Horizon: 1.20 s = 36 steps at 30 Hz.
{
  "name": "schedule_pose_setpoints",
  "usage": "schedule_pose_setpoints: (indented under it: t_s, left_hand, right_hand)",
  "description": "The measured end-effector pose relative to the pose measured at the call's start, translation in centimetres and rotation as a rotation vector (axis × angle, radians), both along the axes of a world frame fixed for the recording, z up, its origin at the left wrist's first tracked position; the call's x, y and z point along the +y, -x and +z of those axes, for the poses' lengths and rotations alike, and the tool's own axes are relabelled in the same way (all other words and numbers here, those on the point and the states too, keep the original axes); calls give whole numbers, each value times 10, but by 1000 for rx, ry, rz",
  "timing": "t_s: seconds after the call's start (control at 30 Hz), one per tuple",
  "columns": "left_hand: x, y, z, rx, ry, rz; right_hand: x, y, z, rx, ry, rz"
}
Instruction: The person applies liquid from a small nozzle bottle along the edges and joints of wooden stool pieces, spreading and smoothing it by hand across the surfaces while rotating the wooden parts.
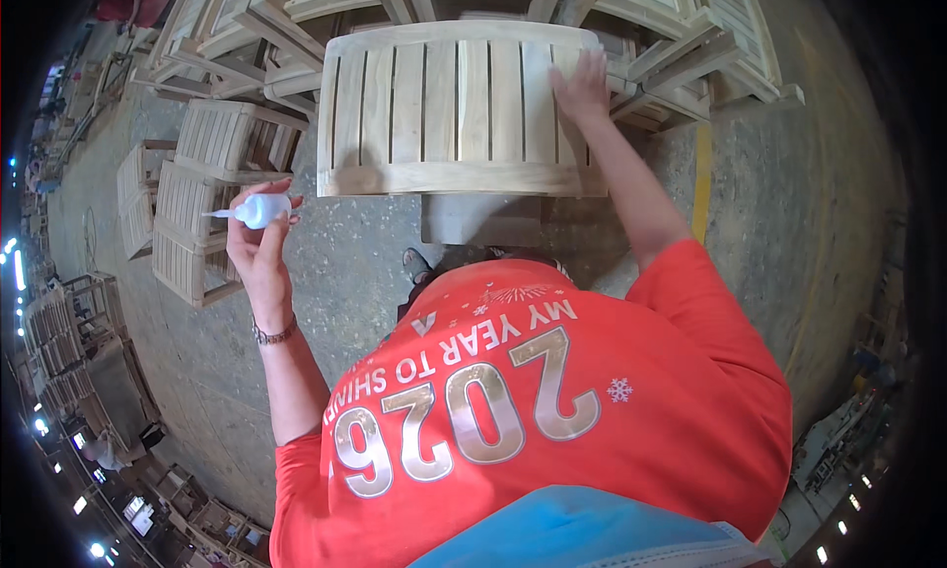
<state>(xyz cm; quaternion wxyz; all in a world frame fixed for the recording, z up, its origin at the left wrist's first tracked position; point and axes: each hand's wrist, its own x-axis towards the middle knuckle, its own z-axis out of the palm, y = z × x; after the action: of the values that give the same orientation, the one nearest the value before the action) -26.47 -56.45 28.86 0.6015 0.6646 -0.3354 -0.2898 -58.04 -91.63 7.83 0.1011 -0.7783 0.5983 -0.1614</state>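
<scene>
A small white squeeze bottle [262, 211] with a thin nozzle is gripped in my left hand [254, 250], out to the left of the work and above the floor. Its nozzle points left. In front of me lies a pale slatted wooden top [441, 105] with rounded corners and narrow gaps between its slats. My right hand [582, 87] rests on the right end of this top, fingers stretched out and holding nothing. Below the top's near edge shows part of a pale block-like support [481, 218]; the rest of it is hidden.
Several wooden frames [681, 45] stand packed together behind the top and to both sides. Slatted wooden stools [192, 203] are piled on the floor at my left. A yellow line [702, 183] runs along the concrete floor at the right. More wooden furniture [74, 336] stands farther left.
</scene>
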Motion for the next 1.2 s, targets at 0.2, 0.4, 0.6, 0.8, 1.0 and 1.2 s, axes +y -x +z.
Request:
schedule_pose_setpoints:
  t_s: [0.2, 0.4, 0.6, 0.8, 1.0, 1.2]
  left_hand:
    - [-22, 15, -7, -3, 54, 0]
    - [-34, -13, -26, 33, 122, 34]
    - [-41, -86, -80, -234, -42, 113]
    - [-65, -124, -81, -432, -148, 100]
    - [-103, -172, -116, -435, -211, 7]
    - [-148, -189, -154, -550, -194, -2]
  right_hand:
    - [126, 60, -2, -139, 112, 180]
    - [85, 79, -35, -477, -195, -14]
    - [44, 31, -32, -92, 116, -62]
    - [56, -92, -1, 255, 86, -61]
    - [54, -104, 7, 228, 67, -92]
    - [55, -121, 17, 214, 38, -147]
